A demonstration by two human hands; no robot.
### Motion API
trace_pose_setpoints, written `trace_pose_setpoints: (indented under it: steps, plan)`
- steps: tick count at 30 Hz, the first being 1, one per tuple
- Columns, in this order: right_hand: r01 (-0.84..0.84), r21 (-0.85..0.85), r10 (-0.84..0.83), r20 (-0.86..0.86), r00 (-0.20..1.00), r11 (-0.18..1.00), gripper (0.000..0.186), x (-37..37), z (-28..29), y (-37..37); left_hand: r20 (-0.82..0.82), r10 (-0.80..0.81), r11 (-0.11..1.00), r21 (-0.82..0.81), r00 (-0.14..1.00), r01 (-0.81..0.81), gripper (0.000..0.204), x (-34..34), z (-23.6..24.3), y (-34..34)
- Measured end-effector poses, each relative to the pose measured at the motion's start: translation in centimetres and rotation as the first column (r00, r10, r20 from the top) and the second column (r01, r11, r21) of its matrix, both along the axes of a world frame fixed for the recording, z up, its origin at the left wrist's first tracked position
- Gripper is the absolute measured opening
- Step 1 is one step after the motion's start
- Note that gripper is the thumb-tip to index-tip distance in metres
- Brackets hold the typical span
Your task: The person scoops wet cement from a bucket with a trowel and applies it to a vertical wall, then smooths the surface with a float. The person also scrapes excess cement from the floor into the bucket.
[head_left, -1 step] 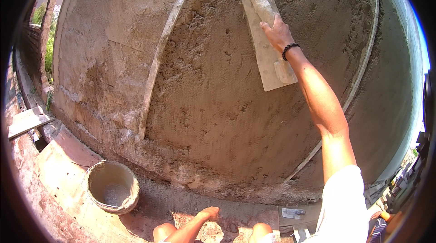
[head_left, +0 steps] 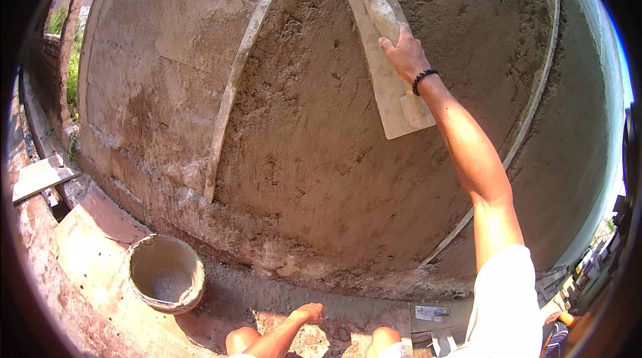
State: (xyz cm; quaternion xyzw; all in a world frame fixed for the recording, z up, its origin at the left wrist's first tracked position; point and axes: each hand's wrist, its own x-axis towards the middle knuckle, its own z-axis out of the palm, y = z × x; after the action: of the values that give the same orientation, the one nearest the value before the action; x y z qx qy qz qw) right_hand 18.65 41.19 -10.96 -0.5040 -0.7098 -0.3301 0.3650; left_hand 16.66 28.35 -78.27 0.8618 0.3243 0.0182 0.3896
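My right hand (head_left: 408,54) is stretched out to the wall, its fingers wrapped around the handle of a long plastering float (head_left: 371,37). The float's flat blade lies against the wet mortar, tilted, with its lower end toward the right. A second, lower grip block on it sits under my wrist, which wears a dark beaded bracelet. Brown, rough-textured mortar covers the wall (head_left: 301,157) around the float. Low down, between my knees, my left hand (head_left: 309,312) is curled closed and away from the wall; nothing shows in it.
A mortar-smeared bucket (head_left: 166,274) stands at the lower left with a little grey mix inside. Two long strips, the left one (head_left: 234,84) and the right one (head_left: 535,97), run up the wall. A steel trowel (head_left: 431,313) lies at the lower right. Boards (head_left: 43,181) lie far left.
The float and my right hand have shifted slightly left and down along the wall. My left hand has barely moved.
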Motion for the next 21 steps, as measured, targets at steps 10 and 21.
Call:
trace_pose_setpoints:
  steps: [10, 21]
  plan:
    - [0.260, -0.411, -0.026, 0.494, 0.869, 0.874, 0.071, 2.3, -18.4, -3.5, -0.019, 0.023, 1.000, -0.007, 1.000, -0.023, 0.042, -0.9, 2.3, -1.4]
    - [0.001, -0.013, 0.000, 0.052, 0.999, 1.000, 0.062, 7.7, -6.6, -1.9, 0.044, 0.100, 0.994, -0.055, 0.994, -0.098, 0.038, -2.0, 2.7, -2.7]
